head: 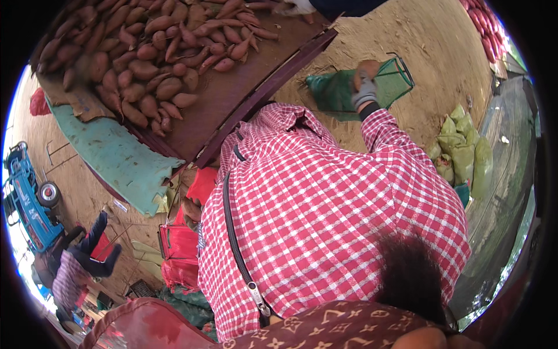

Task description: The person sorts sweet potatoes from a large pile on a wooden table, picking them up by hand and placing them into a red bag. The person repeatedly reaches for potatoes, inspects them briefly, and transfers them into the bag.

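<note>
At the upper right, my right hand, in a grey glove, grips a reddish-brown sweet potato above a green mesh bag. A wire frame spreads the bag's mouth. On the left, my left hand is mostly hidden by the checked shirt and holds a sweet potato over a red mesh bag, which also has a wire frame at its mouth. A large heap of sweet potatoes lies on the dark red table in front of me.
A co-worker's gloved hand is at the table's far edge. Teal foam matting covers the left side. Filled yellow-green bags stand on the right. A blue cart and a person are at the far left. Green bags lie below.
</note>
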